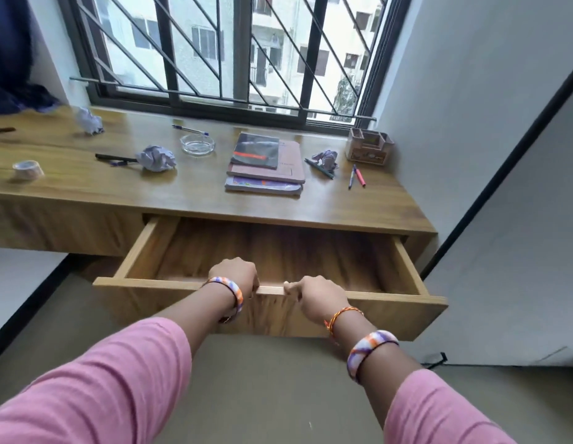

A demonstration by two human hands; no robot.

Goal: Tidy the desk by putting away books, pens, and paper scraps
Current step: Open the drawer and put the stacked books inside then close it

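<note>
A barred window (233,56) fills the far wall, with white walls on both sides and a dark blue curtain (9,52) hanging at the left. Below it a long wooden desk (86,193) runs the width of the room, and its drawer (278,312) stands pulled out over the grey floor. Near the middle of the desk lies a stack of books (265,168), a dark one on top of a pink one. Left of the stack sit a glass ashtray (197,143), a crumpled paper ball (156,158) touching a black pen (113,158), another paper ball (90,121) farther back, and a roll of tape (28,169). A blue pen (190,129) lies behind the ashtray. Right of the books are a third paper scrap (326,158), a green pen (318,168), two more pens (357,176) and a wooden pen holder (370,146). Both arms in pink sleeves reach forward; the left hand (235,277) and the right hand (317,296) each grip the drawer's front edge, fingers curled over it.
</note>
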